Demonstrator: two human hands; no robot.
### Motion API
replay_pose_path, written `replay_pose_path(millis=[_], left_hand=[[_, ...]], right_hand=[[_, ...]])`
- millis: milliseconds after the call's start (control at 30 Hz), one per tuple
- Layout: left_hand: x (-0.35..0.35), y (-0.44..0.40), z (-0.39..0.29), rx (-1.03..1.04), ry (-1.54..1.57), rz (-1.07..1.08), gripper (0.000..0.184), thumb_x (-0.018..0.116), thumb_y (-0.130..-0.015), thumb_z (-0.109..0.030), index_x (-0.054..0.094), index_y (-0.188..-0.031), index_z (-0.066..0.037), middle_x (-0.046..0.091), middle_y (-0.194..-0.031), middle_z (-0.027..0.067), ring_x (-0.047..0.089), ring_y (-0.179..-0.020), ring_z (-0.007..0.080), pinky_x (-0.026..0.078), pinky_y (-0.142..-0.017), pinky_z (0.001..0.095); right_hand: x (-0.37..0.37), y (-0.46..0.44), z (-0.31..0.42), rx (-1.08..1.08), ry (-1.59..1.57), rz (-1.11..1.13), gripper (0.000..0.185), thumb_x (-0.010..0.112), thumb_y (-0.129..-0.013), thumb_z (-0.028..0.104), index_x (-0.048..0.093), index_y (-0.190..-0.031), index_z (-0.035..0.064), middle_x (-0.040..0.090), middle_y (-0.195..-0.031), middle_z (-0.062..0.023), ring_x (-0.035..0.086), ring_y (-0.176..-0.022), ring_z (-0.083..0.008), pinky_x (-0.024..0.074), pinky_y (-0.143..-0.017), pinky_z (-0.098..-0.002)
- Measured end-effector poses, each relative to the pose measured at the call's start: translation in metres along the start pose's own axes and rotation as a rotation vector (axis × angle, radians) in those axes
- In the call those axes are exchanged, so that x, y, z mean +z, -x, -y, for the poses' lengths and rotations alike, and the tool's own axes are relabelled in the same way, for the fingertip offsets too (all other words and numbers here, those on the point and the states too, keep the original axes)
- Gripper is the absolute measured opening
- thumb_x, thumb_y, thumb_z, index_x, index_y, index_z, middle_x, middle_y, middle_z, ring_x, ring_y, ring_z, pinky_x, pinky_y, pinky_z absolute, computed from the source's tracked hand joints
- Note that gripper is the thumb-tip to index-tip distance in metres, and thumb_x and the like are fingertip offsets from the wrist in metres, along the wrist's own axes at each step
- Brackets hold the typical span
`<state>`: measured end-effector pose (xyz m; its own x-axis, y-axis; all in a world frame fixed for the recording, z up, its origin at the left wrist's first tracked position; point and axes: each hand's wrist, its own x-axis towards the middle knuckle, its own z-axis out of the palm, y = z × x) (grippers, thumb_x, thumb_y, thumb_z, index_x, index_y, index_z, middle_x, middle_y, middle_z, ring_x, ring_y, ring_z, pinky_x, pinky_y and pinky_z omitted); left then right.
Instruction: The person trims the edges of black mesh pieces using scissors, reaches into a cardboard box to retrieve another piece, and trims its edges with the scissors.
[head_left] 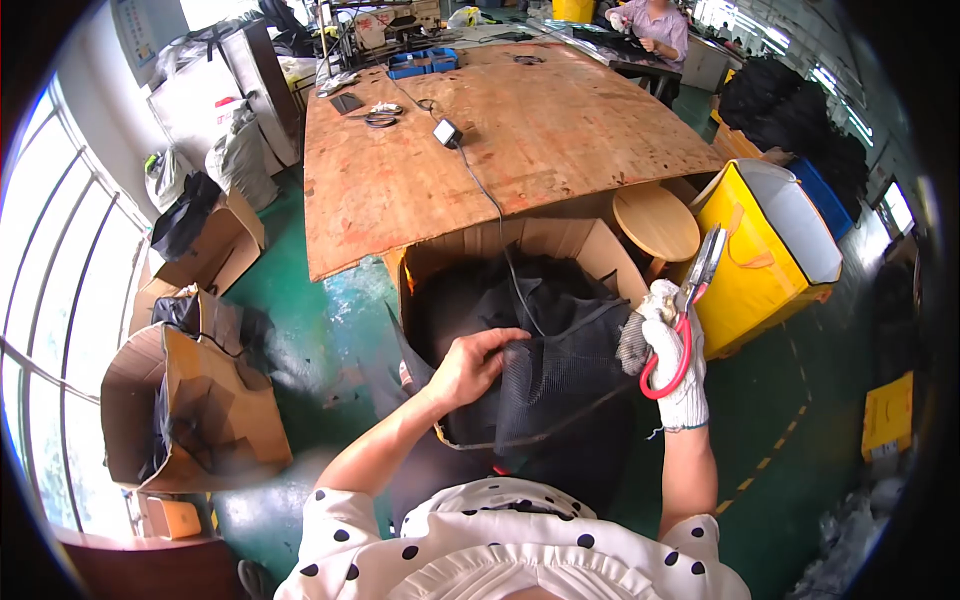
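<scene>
My bare left hand [468, 370] pinches the edge of a piece of black mesh fabric [570, 375]. The mesh drapes over the near side of a cardboard box [622, 262] in front of my body, with more dark cloth inside. My right hand [672, 350] wears a white knit glove with greyish fingertips. It grips red-handled scissors [708, 265], whose blades point up and away from me. The gloved fingertips are close to the right edge of the mesh; whether they touch it I cannot tell. A thin black cord [490, 195] runs from the table down onto the mesh.
A worn wooden table [600, 130] stands ahead, bearing a small white device [447, 132] and blue trays [422, 64]. Right are a round wooden stool [655, 222] and yellow bin [745, 260]. Cardboard boxes [225, 400] stand left. A person [655, 35] works at the back right.
</scene>
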<state>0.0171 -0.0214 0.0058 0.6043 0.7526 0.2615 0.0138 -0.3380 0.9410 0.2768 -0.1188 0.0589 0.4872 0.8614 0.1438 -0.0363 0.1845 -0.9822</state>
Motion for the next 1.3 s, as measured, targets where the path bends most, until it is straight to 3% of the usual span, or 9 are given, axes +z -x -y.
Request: replay_pose_path(millis=[100, 200, 500, 567, 800, 967, 1100, 1167, 1300], left_hand=[[-0.011, -0.001, -0.002, -0.036, -0.131, -0.101, 0.015, 0.056, -0.085, -0.006, 0.064, -0.097, 0.0, 0.066, -0.082, 0.0114, 0.064, -0.08, 0.0197, 0.05, -0.073, 0.0303], [-0.08, -0.015, -0.013, -0.559, 0.745, -0.22, 0.057, 0.034, -0.095, -0.05, 0.06, -0.078, -0.002, 0.041, -0.051, -0.0019, 0.034, -0.043, 0.0095, 0.027, -0.042, 0.0242], [-0.068, 0.008, -0.063, -0.683, 0.123, 0.23, 0.054, 0.049, -0.092, -0.046, 0.061, -0.064, -0.001, 0.047, -0.051, -0.0002, 0.04, -0.047, 0.0077, 0.033, -0.048, 0.0217], [-0.066, 0.008, -0.06, -0.505, 0.076, 0.227, 0.046, 0.056, -0.09, -0.038, 0.058, -0.062, -0.002, 0.049, -0.059, 0.0002, 0.042, -0.053, 0.0082, 0.035, -0.053, 0.0229], [-0.043, 0.011, -0.044, -0.307, 0.651, 0.153, 0.036, 0.06, -0.084, -0.027, 0.06, -0.067, 0.005, 0.059, -0.098, 0.0104, 0.048, -0.079, 0.0126, 0.041, -0.074, 0.0279], [-0.033, 0.01, -0.029, -0.295, 1.127, 0.285, 0.027, 0.055, -0.076, -0.014, 0.051, -0.052, 0.0, 0.047, -0.127, 0.0284, 0.039, -0.125, 0.0425, 0.032, -0.101, 0.0596], [-0.022, 0.01, -0.006, -0.247, 1.187, 0.426, 0.026, 0.057, -0.075, -0.012, 0.054, -0.052, 0.0, 0.041, -0.134, 0.0264, 0.034, -0.128, 0.0415, 0.03, -0.099, 0.063], [-0.016, 0.01, -0.009, -0.252, 1.169, 0.433, 0.025, 0.057, -0.075, -0.012, 0.054, -0.052, 0.0, 0.04, -0.135, 0.0261, 0.034, -0.129, 0.0411, 0.031, -0.099, 0.0628], [-0.012, 0.004, -0.007, -0.257, 1.145, 0.429, 0.012, 0.06, -0.074, -0.012, 0.063, -0.063, -0.007, 0.038, -0.137, 0.0253, 0.032, -0.129, 0.0425, 0.03, -0.097, 0.0651]], right_hand=[[0.006, 0.004, 0.016, 0.036, -0.193, 0.132, 0.022, 0.056, -0.08, 0.013, 0.045, -0.099, 0.0082, 0.047, -0.068, -0.0052, 0.048, -0.058, -0.0119, 0.042, -0.053, -0.0246], [0.008, 0.009, 0.019, 0.091, -0.407, 0.226, 0.019, 0.056, -0.083, 0.01, 0.041, -0.094, 0.0104, 0.044, -0.06, -0.0037, 0.045, -0.047, -0.0123, 0.04, -0.042, -0.0256], [0.003, -0.005, -0.003, -0.067, -0.192, 0.215, 0.021, 0.056, -0.09, 0.024, 0.043, -0.103, 0.012, 0.047, -0.072, -0.0028, 0.052, -0.064, -0.0113, 0.0456, -0.057, -0.0257], [-0.02, -0.035, -0.052, 0.538, -1.417, 0.38, 0.015, 0.051, -0.091, 0.024, 0.052, -0.087, 0.0104, 0.05, -0.077, -0.0039, 0.052, -0.083, -0.015, 0.0467, -0.075, -0.0355], [0.002, -0.026, -0.061, 0.295, -0.835, 0.391, 0.011, 0.051, -0.092, 0.018, 0.047, -0.083, 0.0138, 0.042, -0.075, 0.0017, 0.044, -0.078, -0.0117, 0.038, -0.058, -0.0259], [0.017, -0.022, -0.061, 0.27, -0.831, 0.371, 0.009, 0.049, -0.091, 0.012, 0.043, -0.086, 0.0148, 0.04, -0.076, 0.0009, 0.042, -0.074, -0.0121, 0.0346, -0.055, -0.0238], [0.036, -0.023, -0.057, 0.102, -0.674, 0.53, 0.007, 0.043, -0.093, 0.015, 0.038, -0.087, 0.0131, 0.041, -0.079, -0.0014, 0.044, -0.072, -0.0119, 0.0382, -0.059, -0.0237], [0.041, -0.025, -0.061, 0.646, -1.6, 0.421, 0.012, 0.041, -0.096, 0.019, 0.037, -0.087, 0.0114, 0.039, -0.084, -0.0037, 0.042, -0.08, -0.0127, 0.0406, -0.07, -0.0242], [0.044, -0.003, -0.062, 0.484, -1.06, 0.346, 0.015, 0.043, -0.096, 0.017, 0.044, -0.104, 0.0039, 0.048, -0.099, -0.0093, 0.05, -0.095, -0.0155, 0.0465, -0.069, -0.0283]])
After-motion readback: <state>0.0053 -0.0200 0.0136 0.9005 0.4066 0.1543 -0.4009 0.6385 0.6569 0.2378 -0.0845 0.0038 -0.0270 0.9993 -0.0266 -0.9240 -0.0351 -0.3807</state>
